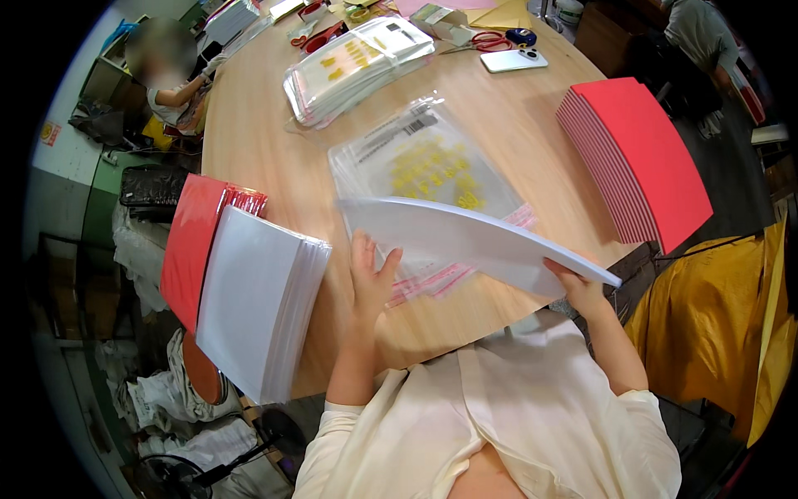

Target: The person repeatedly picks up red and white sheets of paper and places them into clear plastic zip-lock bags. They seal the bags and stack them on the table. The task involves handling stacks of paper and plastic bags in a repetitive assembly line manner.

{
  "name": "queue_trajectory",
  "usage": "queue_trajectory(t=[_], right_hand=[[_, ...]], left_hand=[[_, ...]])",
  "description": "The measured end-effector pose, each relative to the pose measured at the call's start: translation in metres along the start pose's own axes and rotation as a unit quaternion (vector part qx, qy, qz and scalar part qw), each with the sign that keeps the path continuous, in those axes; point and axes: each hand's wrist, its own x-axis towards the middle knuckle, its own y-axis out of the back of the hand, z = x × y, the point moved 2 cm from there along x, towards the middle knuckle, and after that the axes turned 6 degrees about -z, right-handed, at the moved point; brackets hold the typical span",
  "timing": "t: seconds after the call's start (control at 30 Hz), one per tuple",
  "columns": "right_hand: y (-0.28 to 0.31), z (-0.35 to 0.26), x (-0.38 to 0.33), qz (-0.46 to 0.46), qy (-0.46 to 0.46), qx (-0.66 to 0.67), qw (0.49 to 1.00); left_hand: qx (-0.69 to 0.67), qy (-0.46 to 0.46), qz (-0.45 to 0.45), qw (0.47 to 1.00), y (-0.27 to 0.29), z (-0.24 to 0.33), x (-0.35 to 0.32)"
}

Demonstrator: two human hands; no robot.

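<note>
A thin white board (465, 241) is tilted above the near middle of the table, its right end gripped by my right hand (578, 287). My left hand (371, 279) is at the board's left end, fingers spread and thumb apart; whether it touches the board I cannot tell. Beneath the board lie clear plastic bags (416, 158) with yellow print and pink-edged flaps. To the left is a stack of white boards in clear wrap (249, 291), next to red wrapped packs (189, 249). A neat stack of red boards (636, 158) stands on the right.
At the back is a thick pile of clear bags (357, 66). Red-handled scissors (489, 41), a blue tape measure (521, 37), a white phone (514, 61) and a small box (440, 23) lie beyond. Another person (170, 91) sits far left. Yellow cloth (706, 316) hangs at right.
</note>
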Motion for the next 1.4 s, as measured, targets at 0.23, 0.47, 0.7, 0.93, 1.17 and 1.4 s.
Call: queue_trajectory(t=[0.23,0.47,0.7,0.93,1.17,1.4], right_hand=[[0.049,-0.009,-0.078,0.202,-0.213,0.298,0.908],[0.029,0.012,-0.139,0.216,-0.425,0.311,0.822],[0.030,0.011,-0.135,0.197,-0.417,0.334,0.822],[0.036,-0.002,-0.133,0.218,-0.378,0.389,0.812],[0.025,-0.008,-0.131,0.151,-0.399,0.433,0.794],[0.014,-0.011,-0.127,0.113,-0.425,0.415,0.796]], left_hand=[[0.451,-0.185,-0.267,0.831,-0.021,-0.005,0.000],[0.494,-0.131,-0.180,0.841,-0.011,-0.001,0.019],[0.499,-0.067,-0.206,0.839,-0.016,0.021,0.017],[0.560,-0.044,-0.251,0.789,-0.023,0.015,0.015],[0.607,-0.083,-0.207,0.763,-0.035,0.011,0.009],[0.634,-0.207,-0.120,0.735,-0.040,-0.002,0.007]])
